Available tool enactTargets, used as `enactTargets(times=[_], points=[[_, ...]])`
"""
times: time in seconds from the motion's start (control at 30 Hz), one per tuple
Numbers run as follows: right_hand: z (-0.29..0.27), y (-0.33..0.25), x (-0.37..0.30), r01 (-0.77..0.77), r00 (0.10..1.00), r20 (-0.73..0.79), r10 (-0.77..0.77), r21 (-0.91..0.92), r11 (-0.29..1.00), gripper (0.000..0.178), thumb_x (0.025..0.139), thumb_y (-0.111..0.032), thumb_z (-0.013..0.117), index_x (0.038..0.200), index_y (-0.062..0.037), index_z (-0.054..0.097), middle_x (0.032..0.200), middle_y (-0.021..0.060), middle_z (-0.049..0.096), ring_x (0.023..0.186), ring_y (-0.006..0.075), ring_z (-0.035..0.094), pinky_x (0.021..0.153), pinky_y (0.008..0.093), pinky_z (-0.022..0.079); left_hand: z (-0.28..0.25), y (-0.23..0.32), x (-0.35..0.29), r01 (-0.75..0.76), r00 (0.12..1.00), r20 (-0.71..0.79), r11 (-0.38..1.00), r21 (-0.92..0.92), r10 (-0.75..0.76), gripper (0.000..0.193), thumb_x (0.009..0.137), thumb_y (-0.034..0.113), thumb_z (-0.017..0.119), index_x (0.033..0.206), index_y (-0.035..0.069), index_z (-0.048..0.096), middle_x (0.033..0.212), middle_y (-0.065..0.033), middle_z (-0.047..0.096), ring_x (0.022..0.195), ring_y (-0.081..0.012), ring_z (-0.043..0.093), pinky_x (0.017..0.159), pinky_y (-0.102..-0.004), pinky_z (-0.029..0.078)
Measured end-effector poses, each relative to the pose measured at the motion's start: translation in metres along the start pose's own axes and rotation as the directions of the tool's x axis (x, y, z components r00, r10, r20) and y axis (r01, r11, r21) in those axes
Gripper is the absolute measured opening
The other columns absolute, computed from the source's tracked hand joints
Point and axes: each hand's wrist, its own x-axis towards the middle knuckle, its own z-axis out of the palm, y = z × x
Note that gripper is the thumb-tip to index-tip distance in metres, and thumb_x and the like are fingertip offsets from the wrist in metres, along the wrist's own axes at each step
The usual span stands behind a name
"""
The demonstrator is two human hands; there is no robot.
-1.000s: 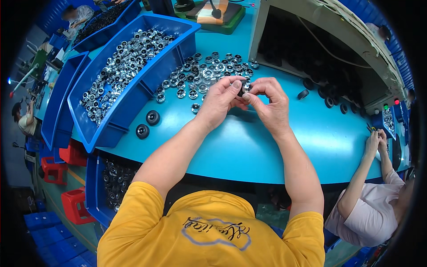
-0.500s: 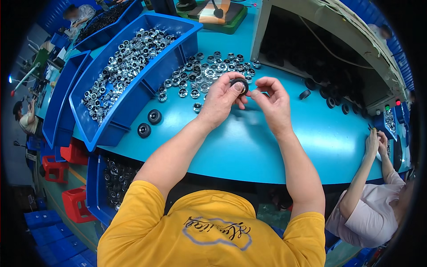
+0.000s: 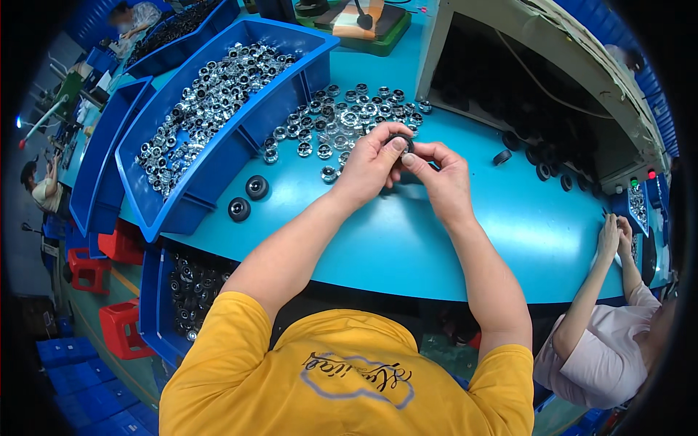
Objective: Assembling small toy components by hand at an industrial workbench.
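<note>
A small wheel with a black tyre (image 3: pixel 406 139) is held over the table between my two hands. My left hand (image 3: pixel 369 166) wraps round it with the thumb on its face. The thumb and fingers of my right hand (image 3: pixel 445 180) are closed on its right edge, and the fingers hide much of the wheel. Just beyond my hands lie many clear, shiny wheel hubs (image 3: pixel 324 151) with dark centres. Left of my left forearm, two black-tyred wheels (image 3: pixel 257 187) rest on the blue-green table (image 3: pixel 349 251).
A long blue bin (image 3: pixel 240 129) full of shiny hubs stands at left. Below the table edge, another blue bin (image 3: pixel 150 305) holds dark wheels. At right is a large box-like housing (image 3: pixel 429 51) with black tyres (image 3: pixel 502 157) by its opening. A co-worker's hands (image 3: pixel 614 236) work at far right.
My right hand has moved left onto the wheel, its thumb and fingers now closed on the edge. The left hand keeps its hold. The view has shifted slightly.
</note>
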Motion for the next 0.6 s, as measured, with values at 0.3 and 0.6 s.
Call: enactTargets(times=[0.3, 0.6], points=[[-0.004, 0.019, 0.007, -0.049, 0.999, 0.007, 0.048, 0.140, 0.989, 0.023, 0.093, -0.009, 0.070, 0.112, 0.0042, 0.069, 0.099, 0.0086, 0.069, 0.087, 0.0150, 0.067, 0.086, 0.0294, 0.053, -0.002, 0.005, 0.001, 0.084, 0.996, 0.014, 0.996, -0.014, -0.084, 0.031, 0.099, 0.008, 0.059, 0.130, 0.007, 0.057, 0.085, -0.0006, 0.060, 0.065, -0.0070, 0.055, 0.053, -0.0203, 0.046], [-0.010, 0.013, 0.009, -0.032, 0.999, 0.033, 0.029, 0.083, 0.996, 0.021, 0.092, -0.010, 0.070, 0.110, 0.0013, 0.072, 0.108, 0.0073, 0.065, 0.097, 0.0154, 0.064, 0.086, 0.0297, 0.053, 0.003, 0.009, -0.001, 0.004, 1.000, 0.006, 1.000, -0.006, -0.004, 0.025, 0.099, 0.013, 0.060, 0.124, 0.009, 0.060, 0.079, 0.0010, 0.059, 0.061, -0.0048, 0.053, 0.051, -0.0196, 0.044]])
